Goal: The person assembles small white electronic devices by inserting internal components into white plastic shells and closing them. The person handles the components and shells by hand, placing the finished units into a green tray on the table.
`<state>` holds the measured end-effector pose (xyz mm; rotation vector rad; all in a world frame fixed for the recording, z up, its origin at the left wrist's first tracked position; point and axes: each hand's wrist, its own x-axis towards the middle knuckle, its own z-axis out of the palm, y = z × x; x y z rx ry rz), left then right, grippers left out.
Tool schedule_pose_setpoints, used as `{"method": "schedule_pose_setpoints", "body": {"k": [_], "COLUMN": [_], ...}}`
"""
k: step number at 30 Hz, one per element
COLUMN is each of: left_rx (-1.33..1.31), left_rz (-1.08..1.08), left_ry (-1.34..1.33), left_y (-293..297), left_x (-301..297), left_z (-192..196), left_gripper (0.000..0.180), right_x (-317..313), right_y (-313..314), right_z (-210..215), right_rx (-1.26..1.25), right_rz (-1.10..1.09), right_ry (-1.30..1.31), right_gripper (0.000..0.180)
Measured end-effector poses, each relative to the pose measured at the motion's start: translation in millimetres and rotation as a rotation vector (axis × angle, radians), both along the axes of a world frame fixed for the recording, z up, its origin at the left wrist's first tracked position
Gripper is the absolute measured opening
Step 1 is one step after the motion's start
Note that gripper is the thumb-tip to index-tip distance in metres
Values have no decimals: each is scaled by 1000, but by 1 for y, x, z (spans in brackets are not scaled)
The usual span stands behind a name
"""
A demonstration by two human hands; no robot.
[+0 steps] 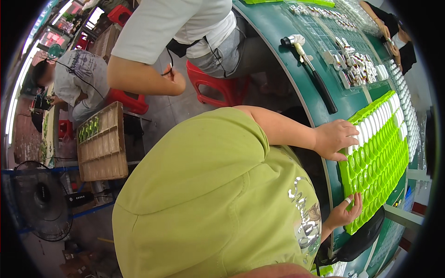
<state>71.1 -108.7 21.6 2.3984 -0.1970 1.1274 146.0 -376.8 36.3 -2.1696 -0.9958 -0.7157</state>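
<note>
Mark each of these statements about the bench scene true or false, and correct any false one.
1. The left hand lies flat on the lime-green tray. True.
2. The hammer lies on top of that tray. False: it lies on the dark green table, apart from the tray.
3. White pieces fill rows on one side of the tray. True.
4. The right hand is holding the hammer. False: it is at the tray's other end, touching its edge.
5. The stool beside the table is blue. False: it is red.
</note>
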Motion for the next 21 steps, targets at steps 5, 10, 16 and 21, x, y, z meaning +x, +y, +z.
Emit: {"method": "schedule_pose_setpoints", "body": {"k": [5, 10, 16, 21], "left_rx": [-8, -18, -30, -23], "left_rz": [7, 2, 8, 32], "left_ry": [18, 24, 16, -17], "left_y": [-1, -3, -4, -1], "left_x": [2, 3, 0, 1], "left_z": [-2, -4, -3, -7], "left_gripper": [58, 57, 57, 58], "right_x": [-1, 0, -3, 3], "right_y": [0, -3, -5, -6], "right_z": [0, -1, 1, -11], "right_rx": [8, 16, 13, 55], "right_rz": [-2, 8, 35, 60], "right_ry": [19, 56, 51, 41], "right_gripper": [17, 15, 13, 13]}}
